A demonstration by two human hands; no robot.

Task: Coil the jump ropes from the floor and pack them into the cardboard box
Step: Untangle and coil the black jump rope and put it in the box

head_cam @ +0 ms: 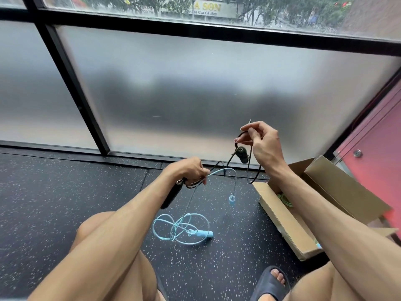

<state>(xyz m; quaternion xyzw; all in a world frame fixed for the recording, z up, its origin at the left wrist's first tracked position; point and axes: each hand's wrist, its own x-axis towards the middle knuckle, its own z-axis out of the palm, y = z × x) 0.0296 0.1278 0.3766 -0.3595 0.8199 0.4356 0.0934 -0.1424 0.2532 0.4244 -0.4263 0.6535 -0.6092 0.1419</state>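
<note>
The black jump rope (249,168) is up in the air between my two hands, in front of my knees and above the floor. My left hand (191,171) is closed around its cord near one black handle (171,197), which hangs down and back from my fist toward my left knee. My right hand (259,141) is raised higher and to the right, with thumb and fingertips pinched together on a loop of the black cord; the second black handle (243,155) dangles just under those fingers. More black cord sags in a loop below my right wrist.

The light blue jump rope (180,229) is caught up with the black one: part of its cord runs through my left fist too, arches out to the right and drops to a blue handle (231,200) that hangs upright, though I cannot tell whether it touches the floor. The rest of the blue cord lies in loose overlapping rings on the dark speckled floor (65,192), with its other handle (204,233) lying flat beside them.

The cardboard box (288,227) sits open on the floor to my right, flaps up, partly behind my right forearm, with something green (285,199) inside. Ahead is a frosted window (184,83) in a black frame. My right foot wears a dark slide sandal (269,283).
</note>
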